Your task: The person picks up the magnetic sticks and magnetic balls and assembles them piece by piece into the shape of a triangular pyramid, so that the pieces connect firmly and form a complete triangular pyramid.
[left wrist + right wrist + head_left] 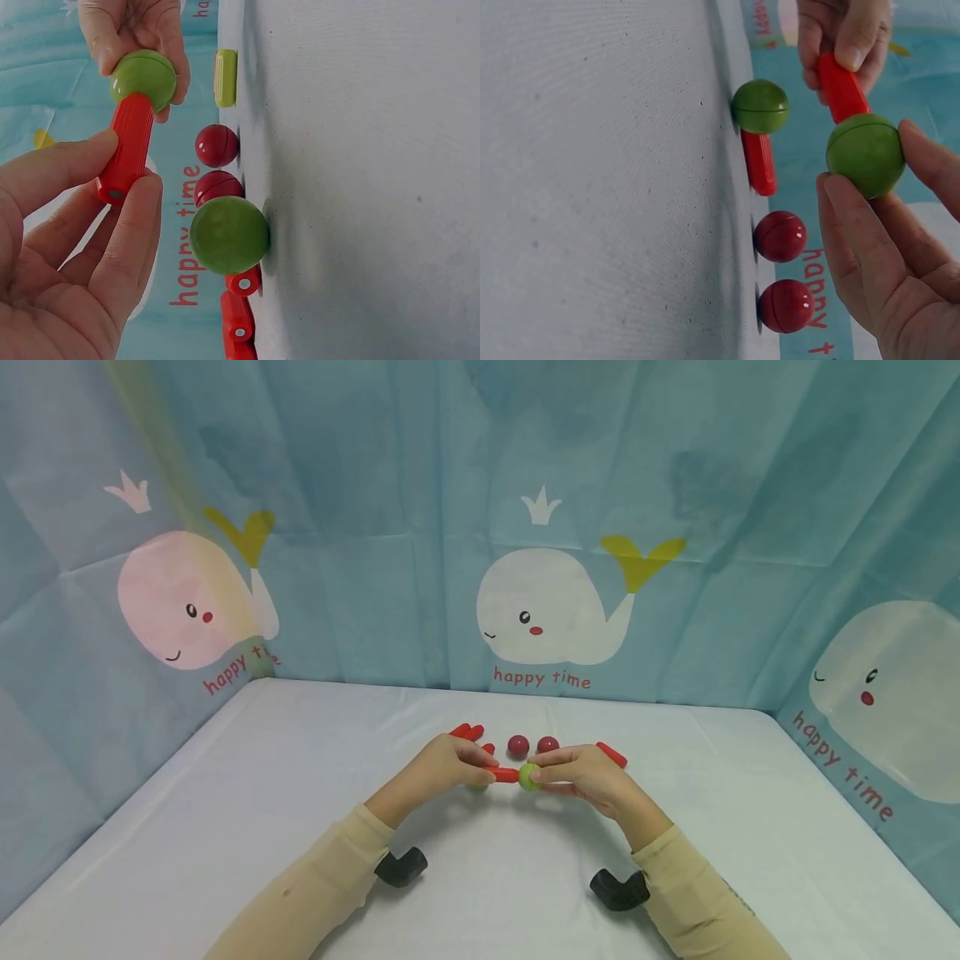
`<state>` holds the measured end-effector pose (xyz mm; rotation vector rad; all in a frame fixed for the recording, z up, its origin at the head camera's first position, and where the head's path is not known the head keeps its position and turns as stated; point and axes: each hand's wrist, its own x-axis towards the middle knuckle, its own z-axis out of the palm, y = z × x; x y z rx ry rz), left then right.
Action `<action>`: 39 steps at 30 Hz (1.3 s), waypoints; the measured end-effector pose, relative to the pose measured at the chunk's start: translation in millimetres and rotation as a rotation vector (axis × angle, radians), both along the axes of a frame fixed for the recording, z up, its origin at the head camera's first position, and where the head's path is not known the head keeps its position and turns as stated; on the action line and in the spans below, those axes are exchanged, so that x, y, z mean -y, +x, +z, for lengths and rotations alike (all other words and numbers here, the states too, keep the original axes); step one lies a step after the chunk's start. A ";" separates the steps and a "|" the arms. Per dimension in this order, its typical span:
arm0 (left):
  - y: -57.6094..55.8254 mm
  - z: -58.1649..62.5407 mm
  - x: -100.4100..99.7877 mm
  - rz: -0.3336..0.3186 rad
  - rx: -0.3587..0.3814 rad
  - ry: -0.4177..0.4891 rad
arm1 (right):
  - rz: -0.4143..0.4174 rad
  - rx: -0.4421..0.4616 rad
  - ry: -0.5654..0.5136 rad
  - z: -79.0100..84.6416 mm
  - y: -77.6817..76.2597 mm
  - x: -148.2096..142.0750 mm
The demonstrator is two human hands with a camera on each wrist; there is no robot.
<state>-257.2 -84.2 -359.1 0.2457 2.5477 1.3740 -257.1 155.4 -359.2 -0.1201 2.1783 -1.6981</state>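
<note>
My left hand (446,766) pinches a red toy rod (127,146) between thumb and fingers. A round metal dot shows in the rod's near end in the left wrist view. The fingertips of my right hand (592,779) hold a green ball (866,155). The rod's other end touches this ball, and both are held above the table. Below my left hand, a second green ball (229,235) lies on the table beside a red rod (759,163). Two dark red balls (518,746) (548,744) sit behind the hands.
More red rods (467,732) lie behind my left hand, and one red rod (611,754) lies beyond my right. The left wrist view shows a yellow-green rod (226,78). Black bent pieces (401,867) (620,890) show beside both sleeves. A whale-print curtain (360,610) borders the white table (495,893).
</note>
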 end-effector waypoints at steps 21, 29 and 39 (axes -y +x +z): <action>-6.1 -1.4 3.9 0.048 -0.050 0.021 | -0.052 0.007 -0.021 -0.4 -3.1 -4.4; -9.8 -3.6 8.4 0.167 -0.019 0.006 | -0.068 0.021 -0.022 0.2 -5.8 -7.8; -12.2 -10.3 11.1 0.185 0.015 -0.029 | -0.075 0.028 -0.026 0.6 -6.1 -7.5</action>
